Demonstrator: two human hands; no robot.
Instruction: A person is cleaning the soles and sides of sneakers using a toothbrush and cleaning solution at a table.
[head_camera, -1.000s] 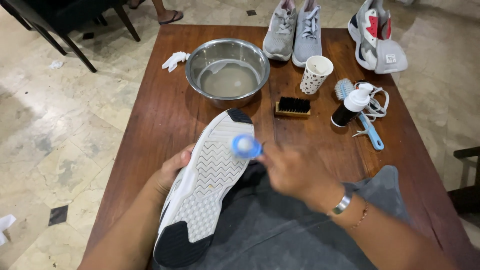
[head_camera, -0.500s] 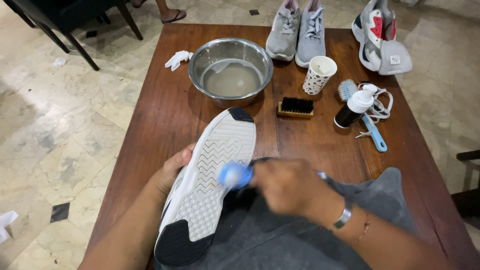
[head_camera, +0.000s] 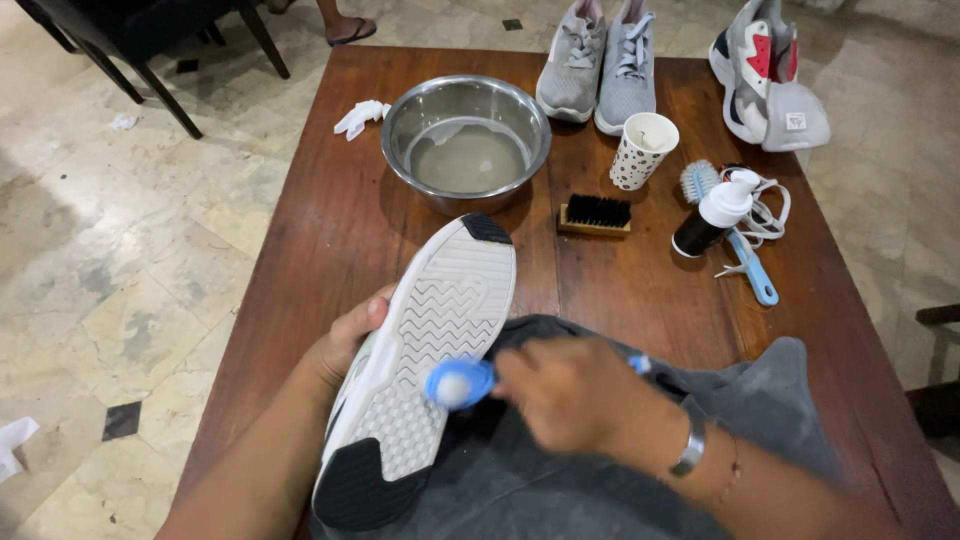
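My left hand (head_camera: 348, 338) grips the side of a white sneaker (head_camera: 425, 360), which is turned sole up with its black heel toward me. My right hand (head_camera: 575, 395) is shut on a small blue brush (head_camera: 458, 383); the brush's round head lies against the middle of the sole. The sneaker rests over a grey towel (head_camera: 640, 470) at the near edge of the brown wooden table (head_camera: 330, 230). A metal bracelet circles my right wrist.
A steel bowl (head_camera: 466, 140) of cloudy water stands at the far middle. Beyond it sit a grey sneaker pair (head_camera: 598, 62) and another pair (head_camera: 765, 75). A spotted cup (head_camera: 642, 150), a black-bristled wooden brush (head_camera: 596, 214), a bottle (head_camera: 710, 218) and a blue brush (head_camera: 745, 260) lie to the right.
My right hand has drawn the blue brush down the sole from near the toe to the middle, toward me. The left hand and sneaker have stayed put.
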